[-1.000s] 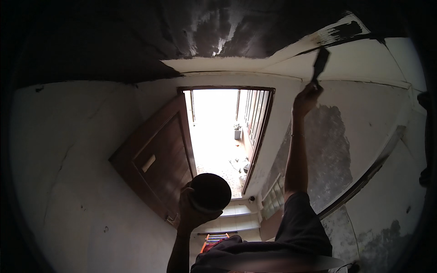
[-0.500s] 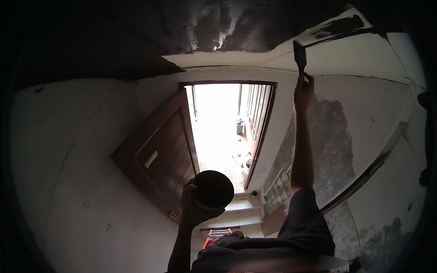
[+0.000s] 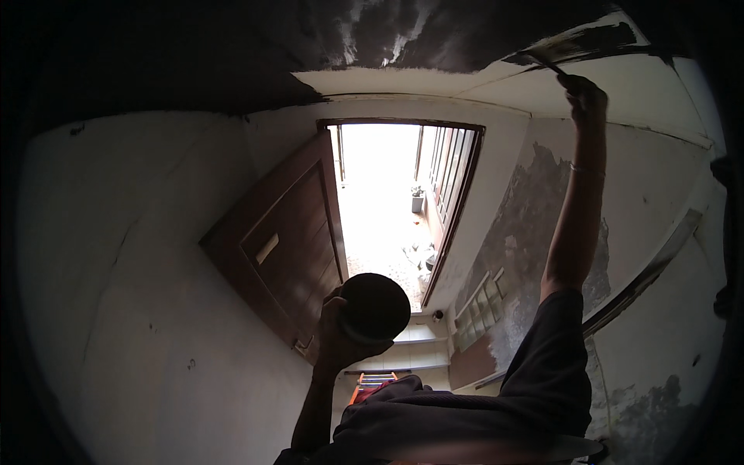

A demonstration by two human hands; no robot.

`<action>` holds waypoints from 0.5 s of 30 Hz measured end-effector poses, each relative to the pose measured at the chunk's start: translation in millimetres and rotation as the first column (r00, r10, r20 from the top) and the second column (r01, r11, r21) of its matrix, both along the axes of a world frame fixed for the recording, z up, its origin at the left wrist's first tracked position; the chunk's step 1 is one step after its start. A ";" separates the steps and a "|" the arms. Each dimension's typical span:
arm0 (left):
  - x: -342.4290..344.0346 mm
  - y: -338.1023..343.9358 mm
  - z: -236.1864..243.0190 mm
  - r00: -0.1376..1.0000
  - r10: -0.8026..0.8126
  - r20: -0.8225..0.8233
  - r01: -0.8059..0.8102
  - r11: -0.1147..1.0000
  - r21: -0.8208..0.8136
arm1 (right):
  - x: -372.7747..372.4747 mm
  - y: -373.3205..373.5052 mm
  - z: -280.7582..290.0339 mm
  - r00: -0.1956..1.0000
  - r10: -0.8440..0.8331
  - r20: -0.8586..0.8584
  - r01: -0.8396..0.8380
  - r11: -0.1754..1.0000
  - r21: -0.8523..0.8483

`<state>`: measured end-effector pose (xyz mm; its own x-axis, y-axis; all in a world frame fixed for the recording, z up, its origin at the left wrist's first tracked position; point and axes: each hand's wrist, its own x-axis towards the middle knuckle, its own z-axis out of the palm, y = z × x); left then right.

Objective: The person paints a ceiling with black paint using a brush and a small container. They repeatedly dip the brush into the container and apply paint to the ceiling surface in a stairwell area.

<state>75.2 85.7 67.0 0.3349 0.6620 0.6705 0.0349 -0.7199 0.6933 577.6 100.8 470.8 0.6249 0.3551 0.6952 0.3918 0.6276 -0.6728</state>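
Note:
My left hand point(image 3: 339, 341) is closed round a dark round container point(image 3: 375, 308), held up at chest height in front of the doorway; what is inside it is too dark to make out. High on the right, my raised right hand point(image 3: 586, 97) grips the handle of a paintbrush point(image 3: 552, 65). The brush's head meets the ceiling at a streaky patch of dark paint point(image 3: 597, 43). Dark paint covers much of the ceiling point(image 3: 232, 62), and a pale unpainted strip point(image 3: 403, 82) runs along its edge above the door.
A brown door point(image 3: 291, 240) stands ajar at the left of the bright doorway point(image 3: 380, 201). Below are pale steps point(image 3: 415, 355) and an orange ladder point(image 3: 373, 380). A grey patch point(image 3: 535, 225) marks the right wall, near a panelled piece point(image 3: 479, 310).
My right hand has moved right, and the brush has tilted so its head now lies against the dark patch on the ceiling. The view has shifted slightly; my left hand still holds the container.

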 end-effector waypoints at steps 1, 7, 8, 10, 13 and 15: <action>0.0 0.5 -1.0 1.000 0.002 0.020 -0.002 1.000 -0.013 | -12.6 -17.0 3.4 0.999 -0.006 0.047 0.004 0.999 0.051; -4.7 2.0 -6.4 0.998 0.039 0.046 -0.035 0.997 -0.076 | -67.2 -66.5 -55.0 0.979 -0.205 -0.011 0.197 0.923 0.330; -5.8 2.0 -5.1 0.998 0.041 0.047 -0.037 0.995 -0.088 | -64.1 -57.0 -66.6 0.987 -0.146 -0.070 0.161 0.925 0.344; -9.2 1.0 -0.2 0.997 0.054 0.064 -0.051 0.998 -0.035 | -45.6 -31.1 -82.8 0.984 -0.117 -0.133 0.147 0.959 0.242; -14.4 -3.0 8.8 0.994 0.090 0.061 -0.090 0.996 -0.003 | -8.1 26.1 -83.1 0.986 -0.061 -0.157 0.066 0.997 0.031; -16.6 -5.6 12.6 0.993 0.108 0.037 -0.109 0.994 0.022 | 8.5 54.7 -66.3 0.994 -0.012 -0.110 0.012 1.000 -0.003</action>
